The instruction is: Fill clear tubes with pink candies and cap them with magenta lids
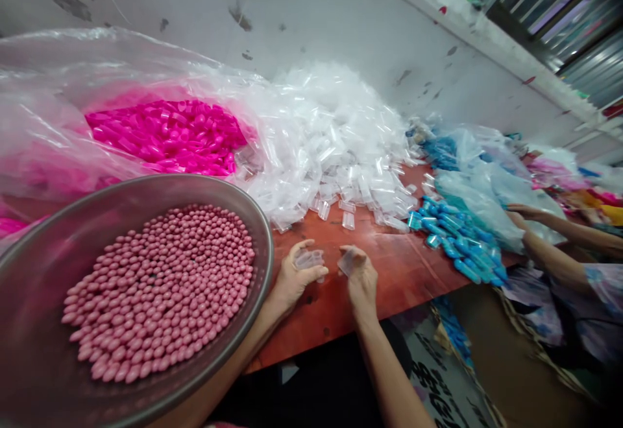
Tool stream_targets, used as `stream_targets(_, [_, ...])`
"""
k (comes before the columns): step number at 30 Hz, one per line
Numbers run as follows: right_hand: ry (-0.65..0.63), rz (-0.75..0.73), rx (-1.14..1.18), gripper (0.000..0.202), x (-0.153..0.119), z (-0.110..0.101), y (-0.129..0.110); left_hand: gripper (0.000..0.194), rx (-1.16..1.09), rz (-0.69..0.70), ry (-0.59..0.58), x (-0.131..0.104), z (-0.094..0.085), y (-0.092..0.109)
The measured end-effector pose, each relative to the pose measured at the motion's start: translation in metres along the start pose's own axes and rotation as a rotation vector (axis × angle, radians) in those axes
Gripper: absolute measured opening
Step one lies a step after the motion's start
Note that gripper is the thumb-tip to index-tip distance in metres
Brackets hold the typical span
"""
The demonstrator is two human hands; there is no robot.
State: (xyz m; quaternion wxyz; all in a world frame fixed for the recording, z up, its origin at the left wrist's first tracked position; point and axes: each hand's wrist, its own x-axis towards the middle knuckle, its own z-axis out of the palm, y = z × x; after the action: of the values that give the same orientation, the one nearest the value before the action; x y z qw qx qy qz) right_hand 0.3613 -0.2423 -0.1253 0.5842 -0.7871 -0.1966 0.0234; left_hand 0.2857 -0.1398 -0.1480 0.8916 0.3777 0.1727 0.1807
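Observation:
My left hand point(294, 275) is curled around several clear plastic tubes point(309, 259), just right of the big metal bowl. Pinched in the fingers of my right hand point(363, 282) is another clear plastic tube point(346, 262), partly hidden by those fingers. Both hands are over the red-brown tabletop point(321, 311), a short gap between them. Behind them rises a large heap of clear tubes point(341, 136), with loose ones spilling toward me. Round pink beads or candies point(170, 285) fill part of the metal bowl point(267, 253) at the left.
A clear plastic bag point(43, 110) with bright pink caps point(170, 133) lies behind the bowl. Blue-capped tubes point(462, 237) are piled at the right, beside a co-worker's arms point(555, 240) and more plastic bags point(496, 188). A cardboard box point(491, 331) stands below the table edge.

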Motion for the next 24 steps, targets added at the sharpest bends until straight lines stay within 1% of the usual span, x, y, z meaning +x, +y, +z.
stream_targets(2, [-0.112, 0.092, 0.059, 0.061, -0.003, -0.007, -0.002, 0.063, -0.007, -0.004, 0.006, 0.0, 0.0, 0.001])
stream_targets(4, [-0.217, 0.142, 0.091, 0.052, -0.007, -0.011, -0.004, 0.06, -0.032, -0.014, -0.033, -0.001, 0.001, 0.002])
stream_targets(6, [-0.273, 0.132, 0.066, 0.045, -0.01, -0.013, -0.006, 0.055, -0.067, -0.021, -0.072, -0.002, 0.002, 0.003])
stream_targets(8, [-0.34, 0.083, 0.047, 0.047, -0.011, -0.014, -0.01, 0.051, -0.101, -0.026, -0.1, -0.004, 0.002, 0.005])
stream_targets(10, [-0.433, 0.047, 0.057, 0.05, -0.01, -0.016, -0.012, 0.049, -0.14, -0.029, -0.126, -0.005, 0.002, 0.008])
stream_targets(12, [-0.503, 0.076, 0.106, 0.05, -0.008, -0.019, -0.012, 0.049, -0.184, -0.032, -0.154, -0.006, 0.002, 0.01])
stream_targets(16, [-0.588, 0.218, 0.267, 0.056, -0.003, -0.023, -0.013, 0.051, -0.21, -0.051, -0.168, -0.006, 0.001, 0.011])
stream_targets(18, [-0.599, 0.267, 0.297, 0.06, -0.001, -0.023, -0.015, 0.051, -0.171, -0.038, -0.178, -0.006, 0.0, 0.011])
stream_targets(20, [-0.606, 0.284, 0.285, 0.061, 0.001, -0.024, -0.017, 0.051, -0.113, -0.006, -0.197, -0.006, -0.001, 0.01])
stream_targets(22, [-0.636, 0.274, 0.246, 0.055, 0.002, -0.025, -0.016, 0.051, -0.054, 0.027, -0.211, -0.006, -0.002, 0.01])
stream_targets(24, [-0.682, 0.257, 0.199, 0.043, 0.002, -0.028, -0.013, 0.051, -0.016, 0.035, -0.217, -0.005, -0.002, 0.009])
